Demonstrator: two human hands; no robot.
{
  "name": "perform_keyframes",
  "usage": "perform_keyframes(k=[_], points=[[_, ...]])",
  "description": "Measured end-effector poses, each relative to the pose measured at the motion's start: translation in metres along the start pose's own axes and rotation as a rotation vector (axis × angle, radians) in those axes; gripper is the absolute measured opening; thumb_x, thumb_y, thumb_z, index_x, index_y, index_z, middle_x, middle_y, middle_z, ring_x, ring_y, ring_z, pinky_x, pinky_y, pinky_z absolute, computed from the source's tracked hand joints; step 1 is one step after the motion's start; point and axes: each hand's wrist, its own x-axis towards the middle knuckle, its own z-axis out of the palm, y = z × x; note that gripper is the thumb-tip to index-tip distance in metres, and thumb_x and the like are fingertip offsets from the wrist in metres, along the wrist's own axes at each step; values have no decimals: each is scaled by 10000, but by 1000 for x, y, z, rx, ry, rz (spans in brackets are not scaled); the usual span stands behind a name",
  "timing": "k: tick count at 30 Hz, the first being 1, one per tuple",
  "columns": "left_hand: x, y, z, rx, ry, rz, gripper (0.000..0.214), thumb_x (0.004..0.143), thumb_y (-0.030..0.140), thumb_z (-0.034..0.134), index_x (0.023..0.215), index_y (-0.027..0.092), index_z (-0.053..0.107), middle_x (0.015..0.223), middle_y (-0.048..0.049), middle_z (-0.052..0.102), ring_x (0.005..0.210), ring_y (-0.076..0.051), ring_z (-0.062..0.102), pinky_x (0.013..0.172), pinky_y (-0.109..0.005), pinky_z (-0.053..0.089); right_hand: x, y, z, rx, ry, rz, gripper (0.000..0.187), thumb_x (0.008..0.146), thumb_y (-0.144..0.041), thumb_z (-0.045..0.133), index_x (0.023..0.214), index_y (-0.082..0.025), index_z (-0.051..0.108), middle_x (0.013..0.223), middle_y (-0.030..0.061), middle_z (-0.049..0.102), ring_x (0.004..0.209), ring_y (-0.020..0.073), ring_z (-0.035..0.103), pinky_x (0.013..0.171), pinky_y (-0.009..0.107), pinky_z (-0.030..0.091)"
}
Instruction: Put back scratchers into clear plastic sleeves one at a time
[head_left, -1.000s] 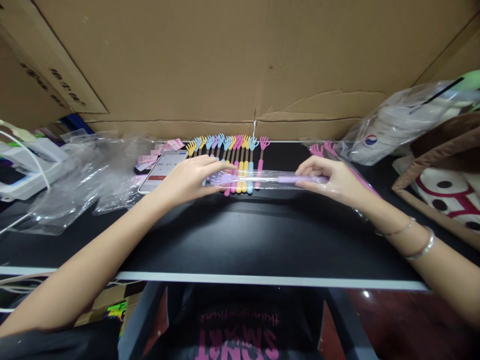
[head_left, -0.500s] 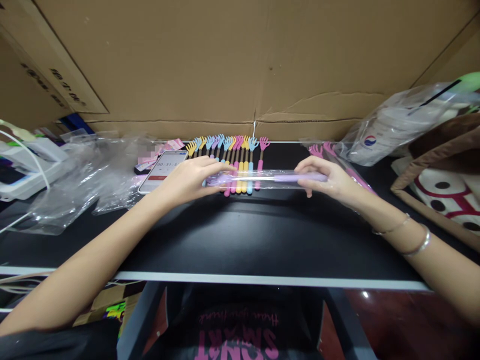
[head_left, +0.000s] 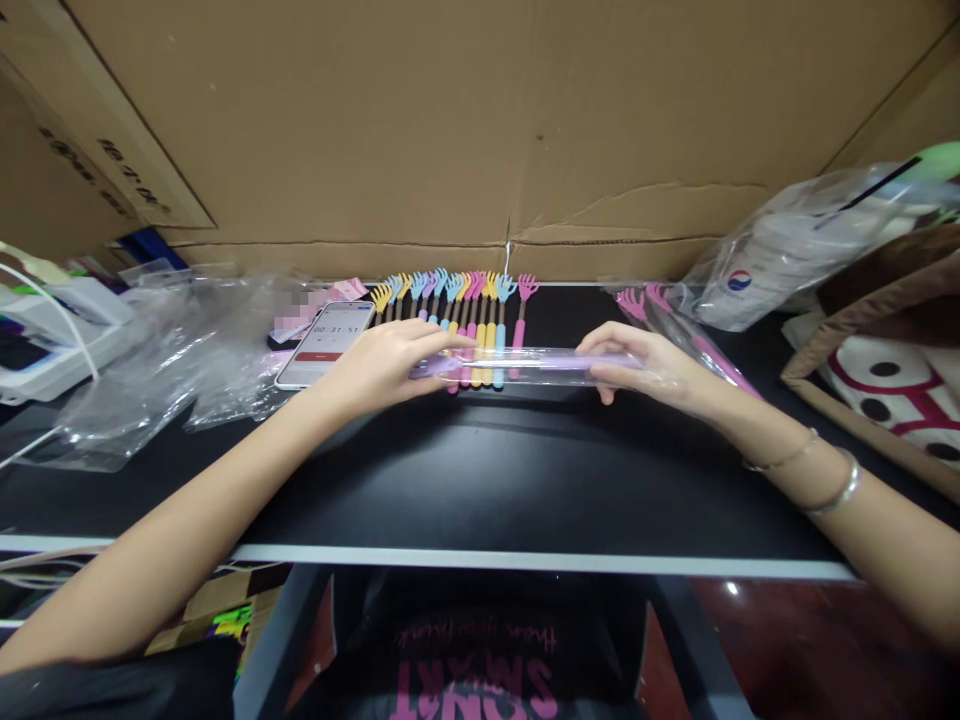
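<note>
Head view: left hand [head_left: 380, 360] pinches the scratcher [head_left: 559, 361] at nine o'clock, right hand [head_left: 660, 368] at three; light, level grips should spare the sleeve [head_left: 551, 378].

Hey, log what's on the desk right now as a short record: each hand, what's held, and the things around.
Left hand: grips the hand-shaped head end
Right hand: grips the handle end
Held item: purple back scratcher in a clear sleeve, lying crosswise
Behind it: row of multicoloured scratchers, partly hidden
By left hand: phone, screen lit
Far left: clear plastic bags
Beyond right hand: pink scratchers
Far right: bagged cup
Surface: black desk
</note>
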Motion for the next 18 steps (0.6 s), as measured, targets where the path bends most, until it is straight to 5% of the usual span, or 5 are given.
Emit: perform_keyframes(k=[8, 18], points=[[1, -8, -13, 54, -43, -61, 524, 890, 538, 595, 1312, 227, 578, 1179, -77, 675, 1035, -248, 638, 819, -312, 479, -1, 3, -11, -16, 69, 10, 380, 799, -501, 710, 1058, -234, 633, 800, 15, 697, 618, 154, 643, 596, 285, 507], [0, -13, -11, 99, -24, -43, 486, 910, 530, 572, 1289, 228, 598, 1156, -61, 692, 1015, -237, 644, 816, -297, 465, -1, 9, -14, -39, 72, -16, 338, 824, -481, 698, 1048, -235, 633, 791, -1, 684, 623, 136, 640, 589, 251, 487]])
